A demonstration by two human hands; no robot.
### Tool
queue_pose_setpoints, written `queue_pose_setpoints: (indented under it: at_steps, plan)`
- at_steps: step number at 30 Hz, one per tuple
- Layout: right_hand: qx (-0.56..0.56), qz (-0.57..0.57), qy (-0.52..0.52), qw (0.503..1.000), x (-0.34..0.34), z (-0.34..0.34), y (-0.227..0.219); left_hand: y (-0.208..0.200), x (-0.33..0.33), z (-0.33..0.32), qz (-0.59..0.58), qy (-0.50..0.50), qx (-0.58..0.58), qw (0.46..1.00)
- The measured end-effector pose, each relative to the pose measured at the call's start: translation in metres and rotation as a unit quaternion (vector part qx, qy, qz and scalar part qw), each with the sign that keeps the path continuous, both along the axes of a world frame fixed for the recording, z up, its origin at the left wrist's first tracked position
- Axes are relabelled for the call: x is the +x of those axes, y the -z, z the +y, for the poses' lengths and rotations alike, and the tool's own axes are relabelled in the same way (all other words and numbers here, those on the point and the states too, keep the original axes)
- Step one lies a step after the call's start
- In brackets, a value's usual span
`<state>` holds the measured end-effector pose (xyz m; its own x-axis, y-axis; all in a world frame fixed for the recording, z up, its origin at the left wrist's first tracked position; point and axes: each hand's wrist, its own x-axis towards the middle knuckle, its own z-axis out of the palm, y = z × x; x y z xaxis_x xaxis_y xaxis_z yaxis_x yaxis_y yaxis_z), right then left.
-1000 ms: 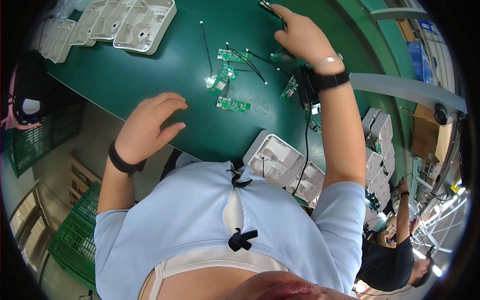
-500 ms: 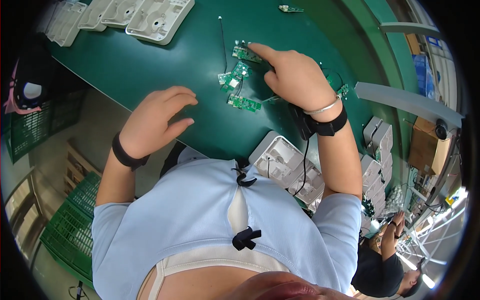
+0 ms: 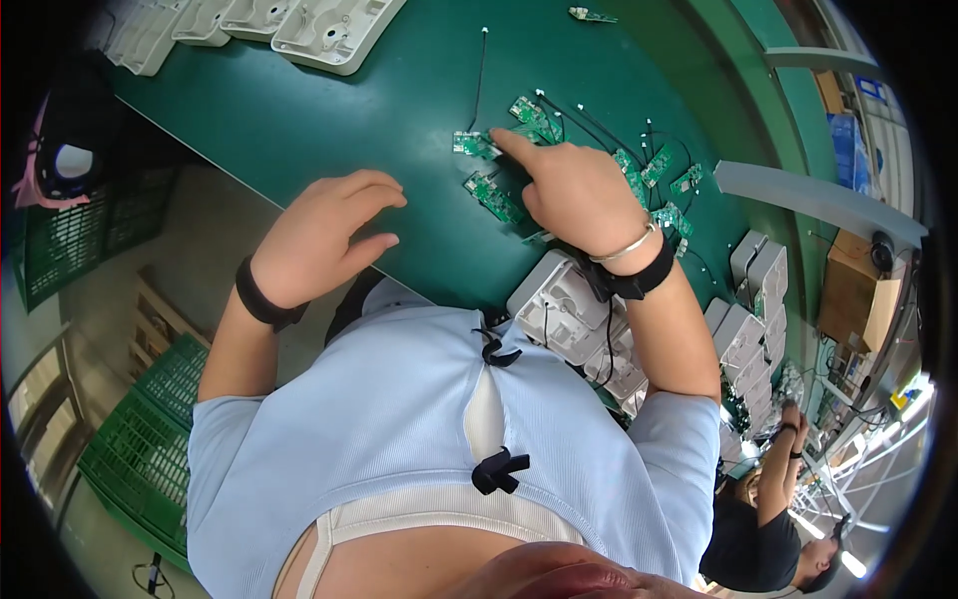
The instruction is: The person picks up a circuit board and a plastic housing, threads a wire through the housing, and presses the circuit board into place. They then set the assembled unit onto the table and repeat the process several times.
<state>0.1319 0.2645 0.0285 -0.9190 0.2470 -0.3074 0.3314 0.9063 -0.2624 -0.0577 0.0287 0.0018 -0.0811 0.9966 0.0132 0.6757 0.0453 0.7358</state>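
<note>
My right hand (image 3: 587,195) reaches over the green table with its index finger stretched out. The fingertip is at a small green circuit board (image 3: 473,145), which has a thin black cable running away toward the far side. I see nothing held in this hand, though its curled fingers are partly hidden. Another circuit board (image 3: 493,198) lies nearer to me, and a third board (image 3: 536,120) with a black cable sits just beyond the hand. My left hand (image 3: 324,235) hovers near the table's left edge, thumb and fingers apart, holding nothing.
Pale plastic housings (image 3: 334,35) line the table's far left. More open housings (image 3: 567,304) stand close to my body on the right. Several cabled boards (image 3: 657,167) lie right of my hand. A green crate (image 3: 140,439) stands lower left; a co-worker (image 3: 753,539) is at lower right.
My right index finger has come nearer to me. The boards around it have shifted and spread apart, uncovering more boards to the right. My left hand keeps about the same pose.
</note>
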Motion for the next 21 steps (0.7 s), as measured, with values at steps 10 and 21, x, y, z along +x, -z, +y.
queue_pose_setpoints:
  at_steps: [10,21]
  plan:
    - [0.027,0.016,-0.011,0.999,0.015,0.005,0.002,-0.005,0.013,-0.028,0.013,-0.016,0.010,1.000]
    - [0.080,0.012,-0.204,0.976,0.028,0.032,-0.003,-0.008,0.063,-0.082,0.009,-0.054,0.041,0.998]
